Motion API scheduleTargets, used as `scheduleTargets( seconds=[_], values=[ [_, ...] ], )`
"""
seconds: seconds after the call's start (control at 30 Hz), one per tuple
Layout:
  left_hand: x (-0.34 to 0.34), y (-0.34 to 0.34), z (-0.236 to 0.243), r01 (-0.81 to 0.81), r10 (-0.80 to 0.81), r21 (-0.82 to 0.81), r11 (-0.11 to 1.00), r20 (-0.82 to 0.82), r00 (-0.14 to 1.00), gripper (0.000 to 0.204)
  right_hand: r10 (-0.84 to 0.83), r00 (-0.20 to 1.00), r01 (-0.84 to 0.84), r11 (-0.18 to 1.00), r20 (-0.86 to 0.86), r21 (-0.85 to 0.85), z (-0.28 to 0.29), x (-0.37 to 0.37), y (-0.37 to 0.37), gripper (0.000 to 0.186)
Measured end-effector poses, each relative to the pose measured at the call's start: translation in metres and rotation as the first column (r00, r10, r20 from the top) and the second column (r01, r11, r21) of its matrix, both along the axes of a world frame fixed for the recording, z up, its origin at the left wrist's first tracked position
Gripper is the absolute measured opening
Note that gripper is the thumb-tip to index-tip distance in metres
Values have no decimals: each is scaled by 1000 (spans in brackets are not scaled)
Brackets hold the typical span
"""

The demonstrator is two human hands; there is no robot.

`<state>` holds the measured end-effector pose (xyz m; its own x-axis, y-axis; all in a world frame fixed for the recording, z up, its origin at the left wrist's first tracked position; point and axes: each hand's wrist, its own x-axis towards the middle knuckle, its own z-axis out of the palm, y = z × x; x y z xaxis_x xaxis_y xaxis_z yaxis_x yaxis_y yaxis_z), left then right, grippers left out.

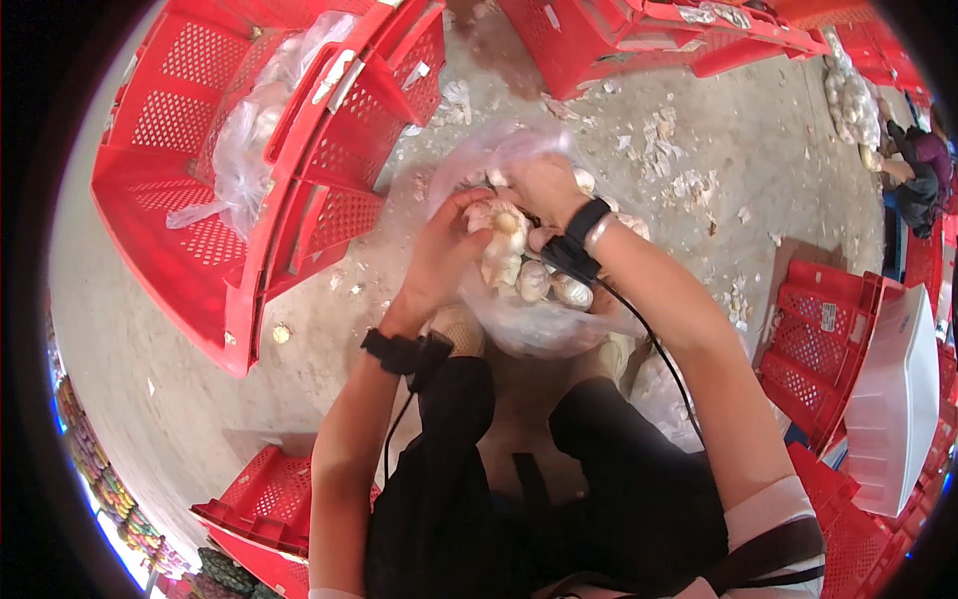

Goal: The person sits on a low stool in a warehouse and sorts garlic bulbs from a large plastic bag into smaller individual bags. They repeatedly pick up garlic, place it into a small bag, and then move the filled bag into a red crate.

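Note:
A translucent pink plastic bag point(539, 324) full of pale garlic bulbs point(534, 280) rests on the floor between my feet. My left hand point(448, 249) is closed around a large garlic bulb point(507, 222) at the bag's left side, fingers curled over its top. My right hand point(545, 186) reaches into the upper part of the bag beside that bulb, with bent fingers; what they grip is hidden. Both wrists wear black straps with cables.
Red crates point(175, 160) surround me, the upper left one holding a plastic bag point(249, 150). A white foam box point(888, 399) is at right. Another person point(918, 175) works at far right near filled garlic bags point(848, 95). Peel scraps point(694, 190) litter the concrete floor.

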<state>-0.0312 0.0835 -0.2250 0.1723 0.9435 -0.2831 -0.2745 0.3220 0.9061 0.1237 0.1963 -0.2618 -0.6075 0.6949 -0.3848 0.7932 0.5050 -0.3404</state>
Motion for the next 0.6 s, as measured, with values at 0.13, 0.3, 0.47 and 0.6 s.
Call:
scheduleTargets(
  seconds=[0.13,0.3,0.47,0.6],
  values=[
    [25,-8,39,-6,62,-216,976,251,966,53,-349,739,234,935,-576,-267,15,41,-16,50],
    [34,-18,43,127,-115,133,983,-98,989,56,-999,24,-89,39,-42,-995,70,60,-55,37],
    [42,-21,43,72,-61,54,996,-186,981,41,-997,-21,-458,-58,77,-887,72,79,-68,36],
    [52,-21,30,103,-37,145,984,-402,915,41,-988,31,-298,135,-151,-945,67,82,-72,26]
  ],
)
